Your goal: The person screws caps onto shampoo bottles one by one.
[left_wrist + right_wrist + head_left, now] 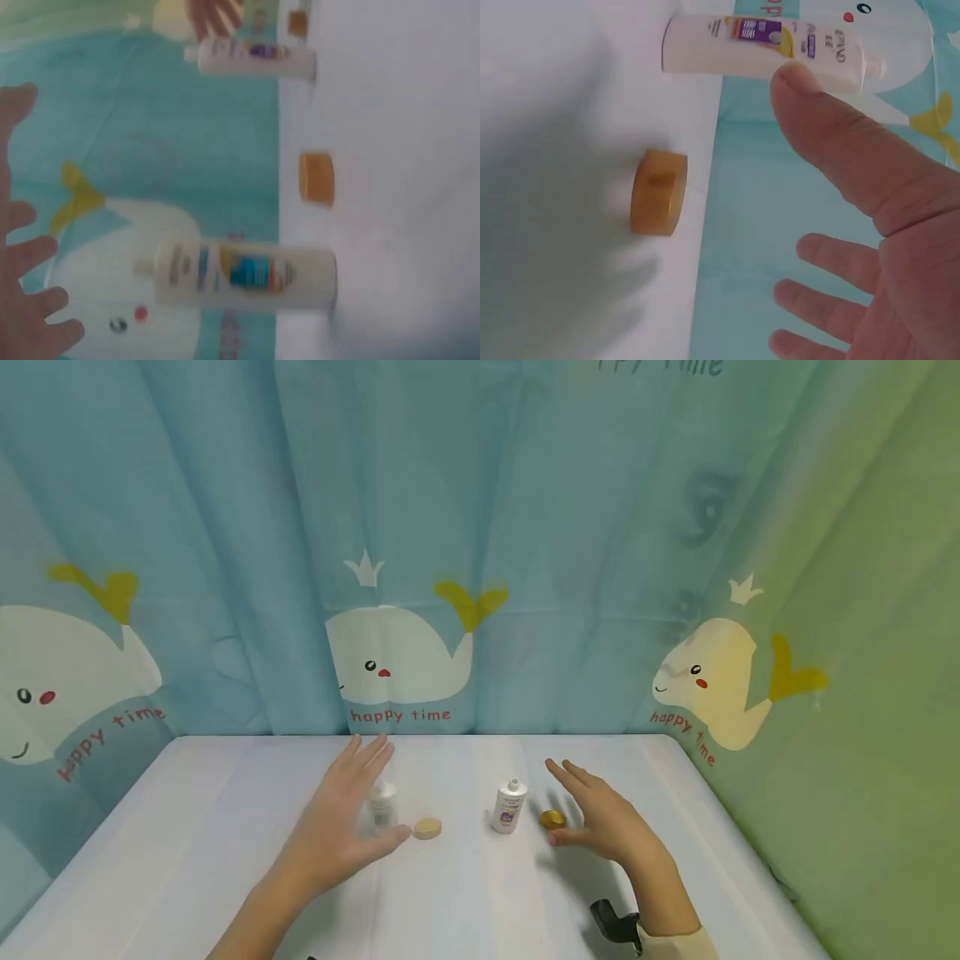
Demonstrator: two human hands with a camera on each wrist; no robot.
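Two white bottles with bare necks stand upright on the white table. One bottle (247, 277), its label blue, is partly hidden behind my left hand (347, 818) in the head view. That hand hovers above the table, fingers spread, holding nothing. A gold cap (427, 829) lies just right of it. The other bottle (509, 807), with a purple label, stands at the middle. To its right, a second gold cap (659, 193) lies on the table beside my right hand (611, 818). The right hand is raised with its fingers apart and grips nothing.
Behind the table (420, 910) hangs a blue and green curtain (570, 568) printed with whales; it meets the back edge. A black device (615, 922) sits at my right wrist, by a light sleeve (677, 943).
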